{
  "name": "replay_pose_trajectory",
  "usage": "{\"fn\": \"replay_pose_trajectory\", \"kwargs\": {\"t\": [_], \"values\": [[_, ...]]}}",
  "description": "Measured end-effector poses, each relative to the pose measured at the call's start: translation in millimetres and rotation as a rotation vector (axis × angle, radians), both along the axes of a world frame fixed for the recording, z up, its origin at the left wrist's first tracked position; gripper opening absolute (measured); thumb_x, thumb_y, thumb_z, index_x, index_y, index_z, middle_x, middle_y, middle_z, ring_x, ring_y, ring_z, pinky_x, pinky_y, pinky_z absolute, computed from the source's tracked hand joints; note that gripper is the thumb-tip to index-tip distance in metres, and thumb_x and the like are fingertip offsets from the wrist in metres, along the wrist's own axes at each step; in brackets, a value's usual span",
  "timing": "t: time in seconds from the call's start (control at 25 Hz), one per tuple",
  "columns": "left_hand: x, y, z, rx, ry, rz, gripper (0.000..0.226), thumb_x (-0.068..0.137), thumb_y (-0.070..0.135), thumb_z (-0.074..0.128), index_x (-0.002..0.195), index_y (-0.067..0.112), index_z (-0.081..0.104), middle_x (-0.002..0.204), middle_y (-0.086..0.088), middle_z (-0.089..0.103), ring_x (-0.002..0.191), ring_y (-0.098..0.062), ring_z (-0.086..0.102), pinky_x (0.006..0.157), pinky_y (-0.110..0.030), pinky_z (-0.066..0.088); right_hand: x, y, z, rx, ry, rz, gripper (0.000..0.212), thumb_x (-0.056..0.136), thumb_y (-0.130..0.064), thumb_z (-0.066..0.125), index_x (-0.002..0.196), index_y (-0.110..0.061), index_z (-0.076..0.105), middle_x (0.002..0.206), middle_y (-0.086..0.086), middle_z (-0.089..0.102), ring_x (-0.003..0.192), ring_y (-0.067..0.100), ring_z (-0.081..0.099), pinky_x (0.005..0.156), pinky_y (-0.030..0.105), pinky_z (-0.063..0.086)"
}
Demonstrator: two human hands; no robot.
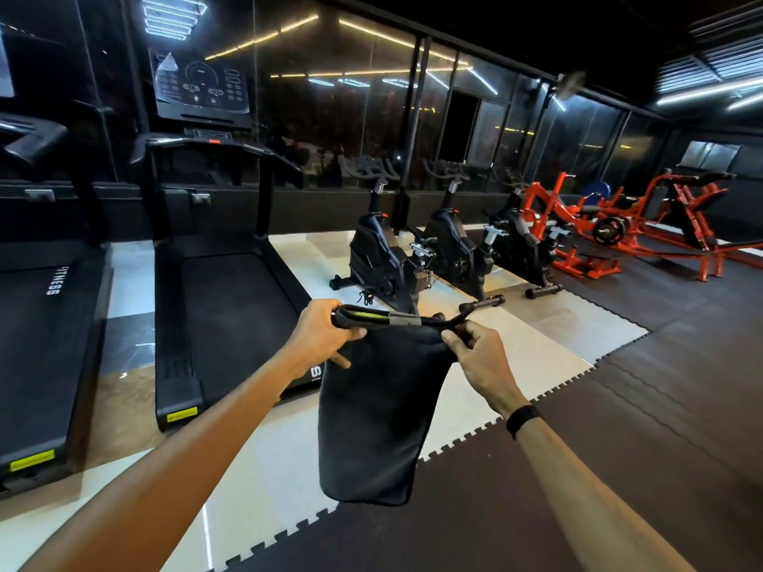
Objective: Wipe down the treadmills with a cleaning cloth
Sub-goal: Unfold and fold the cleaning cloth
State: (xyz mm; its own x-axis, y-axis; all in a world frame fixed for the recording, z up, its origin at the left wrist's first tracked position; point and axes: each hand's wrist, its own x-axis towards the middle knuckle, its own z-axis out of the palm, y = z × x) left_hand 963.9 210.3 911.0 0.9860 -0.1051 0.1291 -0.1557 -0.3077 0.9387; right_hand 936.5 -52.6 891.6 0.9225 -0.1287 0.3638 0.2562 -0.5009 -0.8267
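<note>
Black rectangular cleaning cloth (373, 410) hangs between both hands, above the floor's tile-to-mat edge. Left hand (320, 336) and right hand (479, 357) fingers pinch its top corners. Judgement: fold to a pad first. Beyond: two black treadmills (223, 291), spin bikes (450, 249), glass wall.

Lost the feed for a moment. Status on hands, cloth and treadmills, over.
Left hand and right hand each pinch the black cloth by its top edge. Cloth hangs free. Nearest treadmill untouched, nothing between.
</note>
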Motion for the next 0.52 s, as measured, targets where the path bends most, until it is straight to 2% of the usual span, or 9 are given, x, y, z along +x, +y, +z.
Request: {"fn": "replay_pose_trajectory", "kwargs": {"t": [0.08, 0.2, 0.24, 0.32, 0.4, 0.48, 0.52], "values": [[-1, -3, -1, -0.079, 0.013, -0.011, 0.02, 0.081, 0.004, 0.08, 0.097, 0.007, 0.068, 0.102, -0.008, 0.07, 0.089, -0.022, 0.073, 0.057, -0.04, 0.062, -2, 0, 2, 0.051, 0.026, -0.012, 0.02, 0.101, -0.018, 0.059, 0.1, 0.001, 0.066, 0.101, 0.018, 0.07, 0.095, 0.037, 0.065, 0.085, 0.056, 0.055], [-1, -4, 1, -0.062, -0.049, 0.003, 0.019, 0.077, 0.009, 0.084, 0.092, 0.011, 0.072, 0.096, -0.003, 0.073, 0.081, -0.018, 0.075, 0.051, -0.038, 0.061, -3, -1, 7, 0.148, 0.076, 0.007, 0.016, 0.105, -0.018, 0.052, 0.109, -0.008, 0.063, 0.109, 0.014, 0.071, 0.101, 0.031, 0.067, 0.086, 0.055, 0.057], [-3, -3, 1, -0.029, -0.052, -0.006, 0.018, 0.078, 0.011, 0.084, 0.092, 0.012, 0.073, 0.094, -0.002, 0.073, 0.076, -0.019, 0.075, 0.049, -0.037, 0.06, -6, -2, 6, 0.148, 0.105, 0.015, 0.014, 0.105, -0.018, 0.052, 0.11, -0.01, 0.063, 0.108, 0.014, 0.071, 0.1, 0.03, 0.068, 0.083, 0.053, 0.058], [-7, -1, 0, 0.058, -0.008, -0.051, 0.016, 0.079, 0.014, 0.084, 0.092, 0.011, 0.075, 0.089, -0.001, 0.075, 0.065, -0.026, 0.072, 0.043, -0.034, 0.056, -15, 0, 5, 0.117, 0.18, 0.026, 0.01, 0.103, -0.015, 0.057, 0.104, -0.011, 0.066, 0.099, 0.014, 0.073, 0.086, 0.027, 0.07, 0.067, 0.046, 0.061], [-8, 2, 13, 0.102, -0.007, -0.127, 0.017, 0.079, 0.017, 0.084, 0.091, 0.009, 0.076, 0.08, -0.001, 0.075, 0.049, -0.027, 0.061, 0.036, -0.028, 0.047, -17, 2, 19, 0.129, 0.214, 0.037, 0.01, 0.098, -0.008, 0.062, 0.093, -0.001, 0.066, 0.086, 0.014, 0.069, 0.074, 0.027, 0.063, 0.058, 0.038, 0.053], [5, 4, 53, -0.086, -0.067, -0.092, 0.021, 0.075, 0.023, 0.086, 0.089, 0.011, 0.075, 0.07, 0.003, 0.073, 0.046, -0.016, 0.056, 0.034, -0.024, 0.042, 0, 2, 58, 0.316, 0.123, 0.029, 0.015, 0.096, -0.006, 0.064, 0.089, 0.007, 0.063, 0.079, 0.013, 0.062, 0.076, 0.025, 0.057, 0.063, 0.037, 0.046], [11, 6, 78, -0.239, -0.092, -0.064, 0.03, 0.073, 0.031, 0.087, 0.093, 0.013, 0.074, 0.074, 0.004, 0.074, 0.051, -0.013, 0.06, 0.037, -0.023, 0.045, 7, 0, 85, 0.443, 0.081, 0.065, 0.016, 0.097, -0.012, 0.064, 0.091, 0.003, 0.064, 0.079, 0.01, 0.065, 0.074, 0.024, 0.06, 0.063, 0.036, 0.049]]}}
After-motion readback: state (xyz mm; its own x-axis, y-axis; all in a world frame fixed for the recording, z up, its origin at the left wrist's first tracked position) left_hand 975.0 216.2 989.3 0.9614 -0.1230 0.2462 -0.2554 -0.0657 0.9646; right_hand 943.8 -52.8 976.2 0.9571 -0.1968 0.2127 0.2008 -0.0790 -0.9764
